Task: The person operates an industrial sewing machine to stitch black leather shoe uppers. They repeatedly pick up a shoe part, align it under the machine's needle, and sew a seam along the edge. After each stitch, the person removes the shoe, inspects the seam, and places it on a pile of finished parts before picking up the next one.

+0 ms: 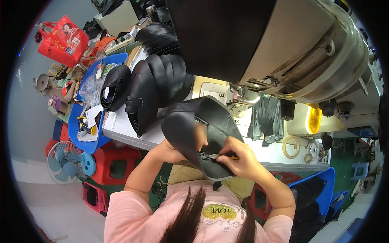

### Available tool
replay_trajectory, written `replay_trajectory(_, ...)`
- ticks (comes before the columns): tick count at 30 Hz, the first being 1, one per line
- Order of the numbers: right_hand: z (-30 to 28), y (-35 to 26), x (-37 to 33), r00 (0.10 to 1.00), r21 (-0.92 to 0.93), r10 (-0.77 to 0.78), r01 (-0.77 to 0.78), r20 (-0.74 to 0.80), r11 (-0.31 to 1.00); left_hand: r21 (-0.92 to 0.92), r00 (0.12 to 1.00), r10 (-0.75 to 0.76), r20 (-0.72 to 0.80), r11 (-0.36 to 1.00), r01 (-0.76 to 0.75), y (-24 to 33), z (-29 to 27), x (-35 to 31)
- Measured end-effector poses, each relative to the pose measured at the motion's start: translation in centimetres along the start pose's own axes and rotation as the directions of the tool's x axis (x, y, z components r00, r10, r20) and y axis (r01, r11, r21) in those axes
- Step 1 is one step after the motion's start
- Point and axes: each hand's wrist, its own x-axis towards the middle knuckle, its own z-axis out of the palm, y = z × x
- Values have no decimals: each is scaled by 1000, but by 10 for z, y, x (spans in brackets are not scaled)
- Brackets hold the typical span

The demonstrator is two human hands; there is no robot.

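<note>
A curved black leather piece, glossy and folded over, is held up in front of the table edge. Around its left side goes my left hand, closed on it; the leather hides part of that hand, and its fingertips show blurred in the opening. My right hand is closed in a pinch on a small tool with a thin metal tip and a yellow part. The tip touches the leather near a slit at the lower inner edge. What exactly the tool is cannot be made out.
The sewing machine looms over the upper right. Stacked black leather pieces stand left on the white table. Black strips lie by the machine. Blue trays, a red stool and a fan are left.
</note>
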Motion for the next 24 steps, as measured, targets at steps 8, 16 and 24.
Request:
replay_trajectory(8, -25, 12, -28, 822, 117, -321, 419, -470, 900, -519, 870, -211, -445, 853, -59, -3, 13, -7)
replay_trajectory(16, -38, 13, -1, 820, 219, 81, 54, -566, 974, -226, 644, -764, -34, 634, 739, -13, 59, -35)
replay_trajectory(24, -22, -13, -12, 679, -298, -298, 121, -671, 947, -654, 719, -494, -489, 753, 73, -5, 74, -56)
